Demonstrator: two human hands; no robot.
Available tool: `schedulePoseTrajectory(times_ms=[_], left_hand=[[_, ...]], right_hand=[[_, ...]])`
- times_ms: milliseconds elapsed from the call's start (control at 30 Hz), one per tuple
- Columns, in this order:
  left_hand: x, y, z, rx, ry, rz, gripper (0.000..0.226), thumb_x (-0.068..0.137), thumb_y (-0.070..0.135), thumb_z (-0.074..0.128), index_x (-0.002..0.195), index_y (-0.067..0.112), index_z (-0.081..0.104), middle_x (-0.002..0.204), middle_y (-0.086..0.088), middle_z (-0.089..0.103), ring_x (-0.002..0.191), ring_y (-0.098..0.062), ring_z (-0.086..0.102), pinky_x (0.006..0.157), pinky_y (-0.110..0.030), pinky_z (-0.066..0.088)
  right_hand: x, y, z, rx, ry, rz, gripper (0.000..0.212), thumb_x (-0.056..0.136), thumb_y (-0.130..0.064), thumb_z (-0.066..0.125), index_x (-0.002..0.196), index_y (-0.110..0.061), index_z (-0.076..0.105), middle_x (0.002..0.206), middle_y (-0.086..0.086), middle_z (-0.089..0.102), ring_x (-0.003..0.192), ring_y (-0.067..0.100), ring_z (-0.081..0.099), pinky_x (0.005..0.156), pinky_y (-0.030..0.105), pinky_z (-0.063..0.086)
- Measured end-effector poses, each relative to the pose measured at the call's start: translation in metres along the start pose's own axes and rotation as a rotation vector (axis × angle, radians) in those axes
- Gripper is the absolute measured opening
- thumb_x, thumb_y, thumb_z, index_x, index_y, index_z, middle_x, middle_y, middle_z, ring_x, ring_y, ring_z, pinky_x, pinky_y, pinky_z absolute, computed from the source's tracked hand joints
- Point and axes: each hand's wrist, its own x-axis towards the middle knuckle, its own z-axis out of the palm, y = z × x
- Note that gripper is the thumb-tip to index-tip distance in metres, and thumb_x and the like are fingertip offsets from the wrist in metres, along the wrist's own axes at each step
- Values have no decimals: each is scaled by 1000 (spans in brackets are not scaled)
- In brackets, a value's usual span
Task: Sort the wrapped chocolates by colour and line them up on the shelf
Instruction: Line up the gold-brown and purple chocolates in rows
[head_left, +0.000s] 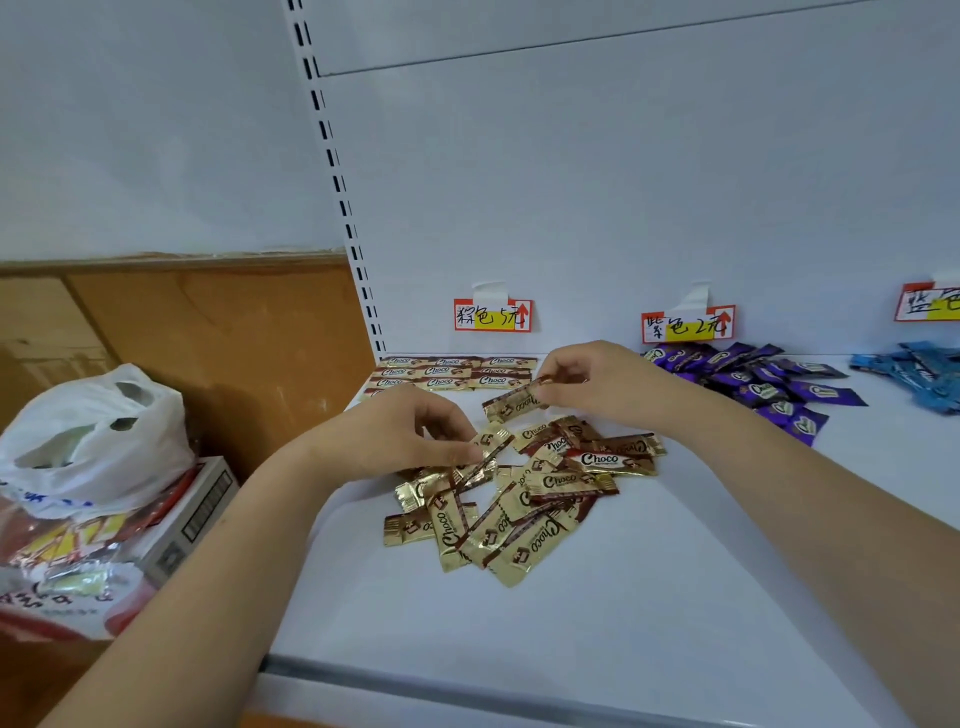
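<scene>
Two bare forearms are reaching forward over a white shelf (675, 597). The left hand (395, 436) is pinching a gold chocolate (488, 441) at the near edge of a loose gold pile (519, 499). The right hand (587, 379) is holding another gold bar (511, 404) by its end, lifted above the pile. Behind, gold rows (452, 371) are lying neatly against the back wall. Purple chocolates (753, 384) and blue ones (919, 371) are sitting further right.
</scene>
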Motion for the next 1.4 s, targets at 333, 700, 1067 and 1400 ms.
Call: schedulePoseTrajectory(times_ms=[333, 700, 1067, 1400], left_hand=[[5, 0, 1, -223, 293, 76, 22, 81, 27, 74, 102, 18, 78, 98, 8, 76, 91, -9, 71, 85, -22, 54], [11, -26, -5, 428, 320, 14, 32, 83, 48, 71, 113, 35, 71, 109, 15, 60, 101, -5, 52, 89, -30, 47], [14, -30, -5, 393, 289, -35, 24, 90, 37, 67, 114, 31, 69, 106, 11, 60, 96, -7, 54, 84, -27, 50], [20, -26, -1, 383, 349, -53, 25, 92, 30, 66, 116, 25, 68, 108, 13, 58, 99, -5, 55, 83, -19, 44]], right_hand=[[-4, -2, 0, 88, 42, 42, 10, 94, -20, 65, 92, -13, 72, 73, -8, 74, 66, 8, 70, 68, 22, 57], [1, 1, 4, -69, 115, -2, 14, 81, -18, 78, 89, -30, 78, 91, -14, 75, 89, 0, 68, 91, 22, 52], [-4, 1, 7, -307, 2, -53, 18, 89, -25, 69, 103, -35, 70, 104, -20, 63, 93, -4, 60, 74, 9, 43], [2, -2, 15, -350, 21, 8, 19, 87, -25, 69, 104, -33, 63, 97, -14, 63, 86, 3, 59, 71, 19, 45]])
